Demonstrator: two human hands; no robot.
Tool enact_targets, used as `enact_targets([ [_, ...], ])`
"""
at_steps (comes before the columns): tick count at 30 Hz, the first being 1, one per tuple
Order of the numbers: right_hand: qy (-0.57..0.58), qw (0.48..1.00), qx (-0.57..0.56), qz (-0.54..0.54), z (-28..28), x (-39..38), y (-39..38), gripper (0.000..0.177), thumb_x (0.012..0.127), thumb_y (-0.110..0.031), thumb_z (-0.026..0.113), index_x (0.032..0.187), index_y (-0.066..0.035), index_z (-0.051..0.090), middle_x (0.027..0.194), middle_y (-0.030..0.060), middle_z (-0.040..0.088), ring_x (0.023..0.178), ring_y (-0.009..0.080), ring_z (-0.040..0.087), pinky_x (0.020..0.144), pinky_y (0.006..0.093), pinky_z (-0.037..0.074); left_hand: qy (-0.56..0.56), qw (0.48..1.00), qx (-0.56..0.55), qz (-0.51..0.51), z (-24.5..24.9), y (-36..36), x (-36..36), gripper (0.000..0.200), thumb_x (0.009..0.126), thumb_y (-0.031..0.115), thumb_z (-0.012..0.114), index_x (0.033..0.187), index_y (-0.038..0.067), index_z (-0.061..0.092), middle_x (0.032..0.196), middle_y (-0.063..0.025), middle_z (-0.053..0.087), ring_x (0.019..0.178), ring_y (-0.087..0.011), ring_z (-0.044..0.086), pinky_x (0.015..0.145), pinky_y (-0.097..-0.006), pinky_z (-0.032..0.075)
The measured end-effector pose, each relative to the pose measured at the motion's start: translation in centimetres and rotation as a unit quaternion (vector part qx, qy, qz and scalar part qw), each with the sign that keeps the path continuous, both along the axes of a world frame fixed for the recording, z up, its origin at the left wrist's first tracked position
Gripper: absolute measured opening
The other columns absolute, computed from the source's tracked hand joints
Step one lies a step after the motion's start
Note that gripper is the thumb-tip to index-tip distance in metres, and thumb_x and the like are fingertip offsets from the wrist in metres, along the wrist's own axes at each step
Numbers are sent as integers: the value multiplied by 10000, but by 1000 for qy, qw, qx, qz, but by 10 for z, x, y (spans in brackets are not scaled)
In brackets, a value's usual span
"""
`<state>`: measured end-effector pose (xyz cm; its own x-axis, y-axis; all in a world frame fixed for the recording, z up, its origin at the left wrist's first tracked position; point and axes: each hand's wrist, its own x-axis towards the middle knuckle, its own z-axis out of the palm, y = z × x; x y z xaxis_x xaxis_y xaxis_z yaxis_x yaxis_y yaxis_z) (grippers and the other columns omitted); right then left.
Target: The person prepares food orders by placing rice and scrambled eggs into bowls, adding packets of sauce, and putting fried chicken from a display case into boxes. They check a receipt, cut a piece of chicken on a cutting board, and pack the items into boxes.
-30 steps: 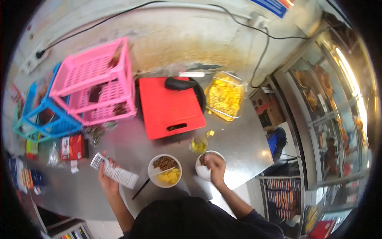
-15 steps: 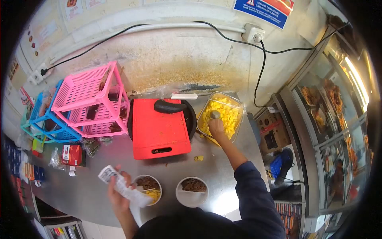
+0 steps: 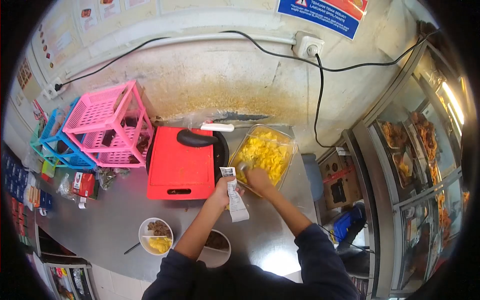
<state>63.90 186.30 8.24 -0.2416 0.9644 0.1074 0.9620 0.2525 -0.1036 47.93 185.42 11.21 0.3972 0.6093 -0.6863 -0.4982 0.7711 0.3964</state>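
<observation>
My left hand (image 3: 223,192) is closed on a white printed paper slip (image 3: 238,204), between the red cutting board and the yellow food. Over the near edge of a clear rectangular container (image 3: 288,161), my right hand (image 3: 258,180) is closed round a metal scoop (image 3: 242,167) that touches the yellow food (image 3: 266,151). A white divided bowl (image 3: 143,240) at the lower left holds brown meat (image 3: 158,228) and yellow food. Partly behind my left forearm is a second white bowl (image 3: 214,258) with brown meat.
The red cutting board (image 3: 181,167) rests on a black round pan, with a black curved object (image 3: 196,139) and a white handle (image 3: 217,127) at its top. Pink basket shelves (image 3: 102,114) stand left, beside blue ones. A glass food cabinet (image 3: 400,200) is at the right.
My left hand has moved right and up with the slip, away from the left bowl. My right hand and scoop have shifted to the container's near left part. The view has shifted slightly.
</observation>
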Motion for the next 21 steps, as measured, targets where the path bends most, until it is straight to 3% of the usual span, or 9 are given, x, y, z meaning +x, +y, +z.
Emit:
enact_targets([
  [4, 130, 991, 2, 25, 2, -9, -24, 130, 753, -163, 548, 734, -45, 597, 660, 175, 597, 628, 349, 592, 556, 433, 457, -59, 997, 46, -3, -15, 8, -5, 106, 760, 164, 544, 792, 97, 468, 601, -63, 442, 512, -189, 435, 676, -436, 487],
  [7, 186, 982, -26, 21, 12, 9, -21, 149, 796, -163, 543, 777, -37, 621, 629, 167, 585, 577, 279, 591, 562, 381, 459, -44, 999, -9, 8, -18, 9, -8, 115, 759, 155, 530, 830, 102, 456, 637, -70, 451, 499, -185, 430, 712, -451, 486],
  [9, 352, 917, -183, -45, 7, 31, 0, 191, 831, -188, 547, 824, -22, 641, 581, 95, 566, 547, 177, 552, 552, 337, 439, -28, 1000, 12, 6, -8, 4, -8, 105, 754, 162, 523, 808, 95, 463, 642, -61, 440, 479, -170, 410, 691, -443, 494],
  [12, 512, 834, -162, -130, -8, 55, 9, 210, 839, -175, 532, 799, -16, 663, 564, -10, 518, 512, 87, 467, 485, 263, 382, -22, 997, 66, -23, 0, -2, -29, 103, 760, 174, 505, 799, 88, 464, 746, -75, 506, 463, -135, 400, 692, -440, 495],
  [14, 563, 797, -121, -179, -7, 71, 1, 196, 835, -159, 521, 787, -40, 668, 554, -39, 482, 475, 60, 411, 453, 226, 334, -108, 980, 143, -85, 15, -22, -50, 231, 770, 180, 498, 969, 65, 516, 879, -99, 575, 478, -115, 414, 686, -391, 497],
  [17, 637, 737, -29, -226, 30, 61, -34, 193, 845, -184, 526, 747, -70, 648, 527, -73, 397, 455, 35, 337, 426, 212, 254, -87, 962, 245, -81, 72, -69, -91, 419, 791, 189, 496, 1183, 44, 475, 953, -113, 601, 503, -80, 431, 644, -309, 495],
  [18, 656, 724, -25, -211, 49, 51, -55, 193, 844, -198, 542, 737, -71, 640, 529, -79, 383, 458, 34, 325, 427, 212, 233, -79, 967, 232, -74, 79, -90, -109, 419, 791, 189, 496, 1183, 44, 475, 953, -113, 601, 503, -80, 431, 644, -309, 495],
  [20, 674, 710, -34, -200, 72, 29, -100, 197, 843, -212, 558, 727, -71, 632, 531, -86, 369, 460, 33, 314, 428, 211, 213, 43, 949, 307, -55, 83, -126, -146, 522, 810, 222, 510, 1285, 33, 401, 904, -101, 606, 525, -59, 436, 598, -247, 486],
  [21, 674, 711, -40, -199, 75, 18, -128, 190, 836, -198, 573, 718, -58, 626, 541, -83, 378, 475, 36, 317, 436, 216, 229, 89, 946, 310, -31, 74, -147, -164, 480, 816, 207, 546, 1241, 13, 435, 848, -80, 601, 548, -44, 457, 549, -233, 481],
])
